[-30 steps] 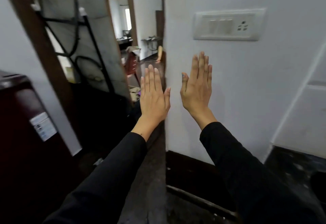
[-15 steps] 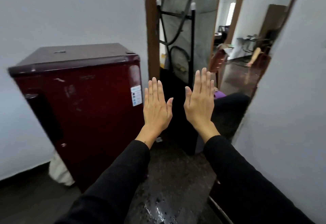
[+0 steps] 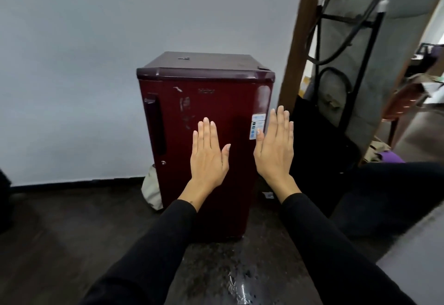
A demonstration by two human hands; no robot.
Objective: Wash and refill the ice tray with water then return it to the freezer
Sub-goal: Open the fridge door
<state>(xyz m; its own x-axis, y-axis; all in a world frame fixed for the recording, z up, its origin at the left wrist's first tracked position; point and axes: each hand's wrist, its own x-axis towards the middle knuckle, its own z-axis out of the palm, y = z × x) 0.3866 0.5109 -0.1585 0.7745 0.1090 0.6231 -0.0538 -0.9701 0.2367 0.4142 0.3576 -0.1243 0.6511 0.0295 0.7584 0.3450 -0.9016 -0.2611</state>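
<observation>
White wall (image 3: 84, 76), maroon fridge (image 3: 211, 112), unreadable label (image 3: 257, 125)

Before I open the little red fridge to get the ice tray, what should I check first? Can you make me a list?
1. Left hand free: ok, fingers straight, holding nothing.
2. Right hand free: ok, also flat and holding nothing.
3. Fridge in front of you: ok.
4. Door handle findable: ok, dark strip on the door's left edge, nothing covering it.
5. Door shut now: ok, it looks closed.
6. Ice tray inside: cannot tell, the door hides it.
</observation>
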